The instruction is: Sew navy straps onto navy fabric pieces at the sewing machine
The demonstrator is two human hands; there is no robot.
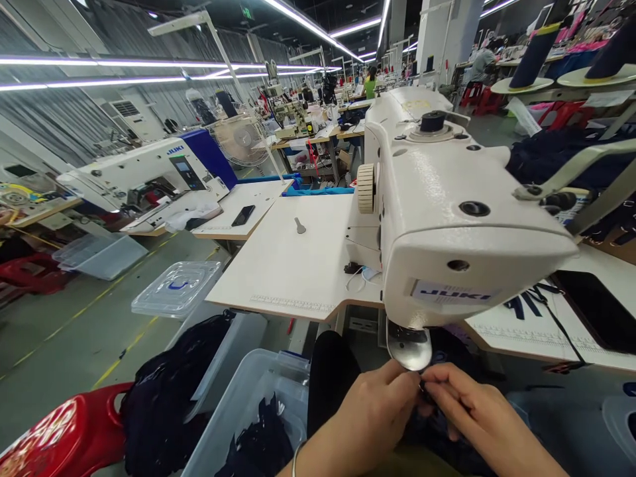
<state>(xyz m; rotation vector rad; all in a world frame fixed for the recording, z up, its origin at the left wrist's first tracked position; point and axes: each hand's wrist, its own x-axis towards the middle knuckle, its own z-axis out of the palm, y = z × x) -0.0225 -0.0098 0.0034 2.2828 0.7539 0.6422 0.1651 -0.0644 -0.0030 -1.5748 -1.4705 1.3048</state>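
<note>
Both hands meet just below the round metal plate (410, 347) under the head of the white sewing machine (447, 199). My left hand (380, 404) is closed, thumb and fingers pinched beside the plate's lower edge. To its right, my right hand (464, 401) is closed too, its fingertips pressed together close to the left ones. A small dark piece shows between the fingertips, too hidden to make out fully. Dark navy cloth lies below and behind the hands, partly covered by them.
A white table (298, 265) to the left bears a small metal piece (299, 226). A black phone (596, 308) and dark straps lie on the right table. Clear bins (258, 377) with navy cloth and a red stool (64, 430) stand at lower left.
</note>
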